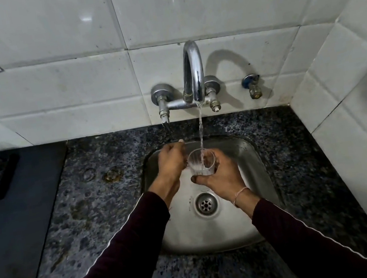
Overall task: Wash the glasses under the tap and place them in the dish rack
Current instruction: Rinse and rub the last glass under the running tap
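The right hand (pixel 223 175) has its grip closed round a clear glass (pixel 201 162), upright over the sink (pixel 249 152), tap (pixel 193 70) water falling in. Just left, the left hand (pixel 171 160) looks loosely curled, holding nothing I can see; best steady the rim, swirl, tip out

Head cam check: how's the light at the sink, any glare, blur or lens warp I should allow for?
Head view: dim overall, light from the left throws the tap shadow rightward on the tiles; glare streaks the spout; left hand slightly motion-blurred, the glass in the right hand sharper; wide-angle lens bows the tile lines at the edges.
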